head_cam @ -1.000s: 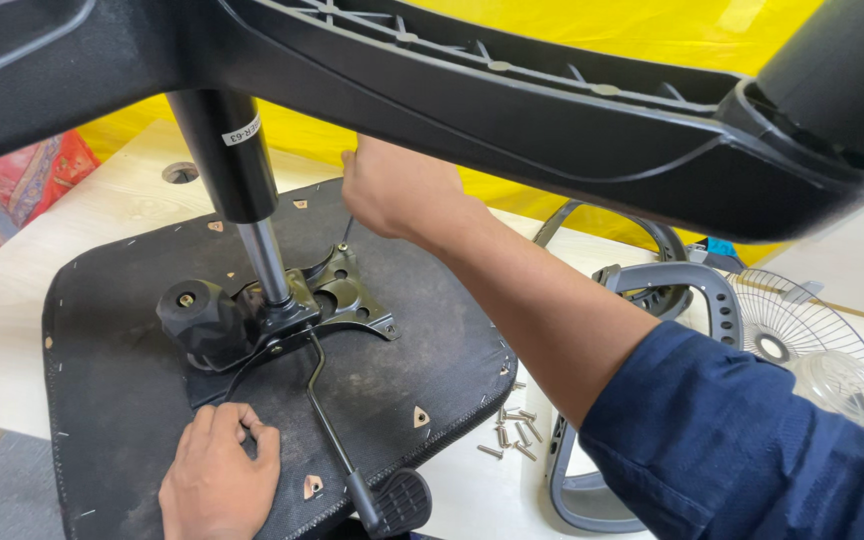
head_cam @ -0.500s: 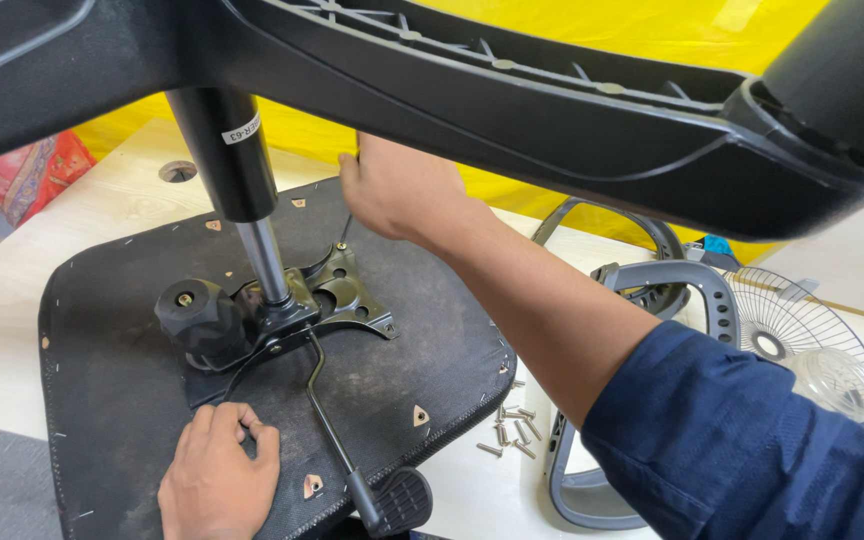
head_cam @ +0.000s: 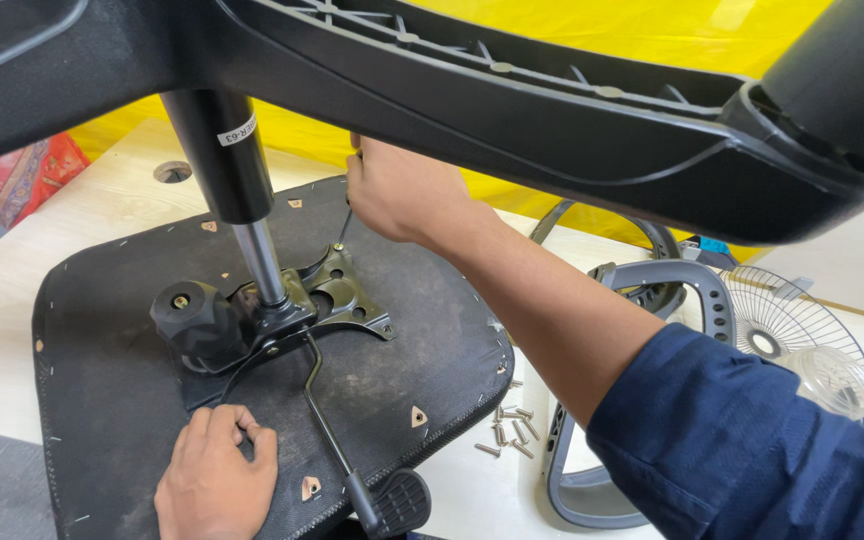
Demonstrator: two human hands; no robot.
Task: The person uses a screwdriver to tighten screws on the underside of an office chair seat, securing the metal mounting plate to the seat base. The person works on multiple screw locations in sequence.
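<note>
Your right hand (head_cam: 402, 195) is closed tight around a thin dark tool (head_cam: 344, 226), a screwdriver or hex key, I cannot tell which. Its shaft runs nearly upright, tip down at the rear corner of the black metal mounting plate (head_cam: 337, 290) on the upturned seat base (head_cam: 122, 370). Your left hand (head_cam: 214, 480) lies loosely curled, knuckles up, pressing the seat's near edge, holding nothing.

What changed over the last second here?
Very little. The right hand, gripping a thin tool over the metal plate, shifted slightly; the tool stays on the plate's far corner. The left hand stayed pressed on the seat underside. Gas cylinder, lever and screws did not move.
</note>
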